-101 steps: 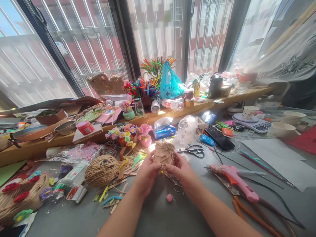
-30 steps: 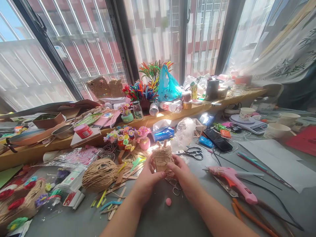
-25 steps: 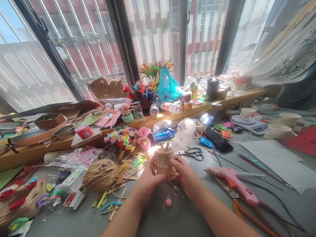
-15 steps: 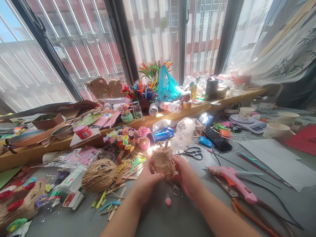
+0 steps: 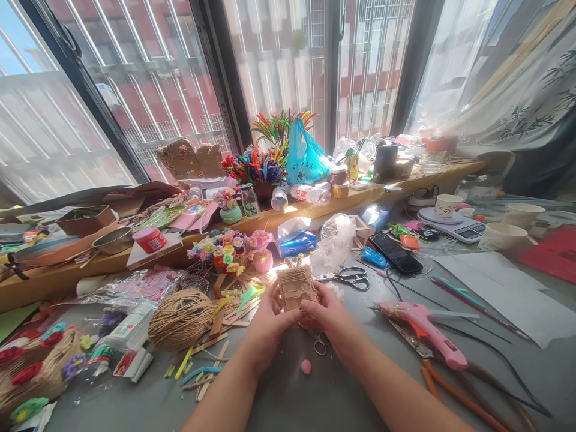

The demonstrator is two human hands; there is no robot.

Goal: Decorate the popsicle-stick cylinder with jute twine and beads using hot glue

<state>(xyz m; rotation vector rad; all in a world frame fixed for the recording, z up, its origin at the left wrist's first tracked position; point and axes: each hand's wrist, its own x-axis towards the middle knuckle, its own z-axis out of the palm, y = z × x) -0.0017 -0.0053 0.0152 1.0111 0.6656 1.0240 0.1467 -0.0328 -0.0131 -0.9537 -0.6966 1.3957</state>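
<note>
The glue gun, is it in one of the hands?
No, the glue gun lies on the table, apart from both hands.

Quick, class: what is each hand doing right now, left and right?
Left hand: closed on the twine-wrapped stick craft, gripping its left side.
Right hand: closed on the same craft, gripping its right side and lower edge.

Tan jute is being shown wound over the pale wooden craft piece (image 5: 296, 287) — the same tan is being repeated in the twine ball (image 5: 180, 318). Pink is being worn by the glue gun (image 5: 425, 332) and the small pompom (image 5: 306, 366), black by the scissors (image 5: 352, 277) — all against the grey tabletop (image 5: 315, 402).
</note>
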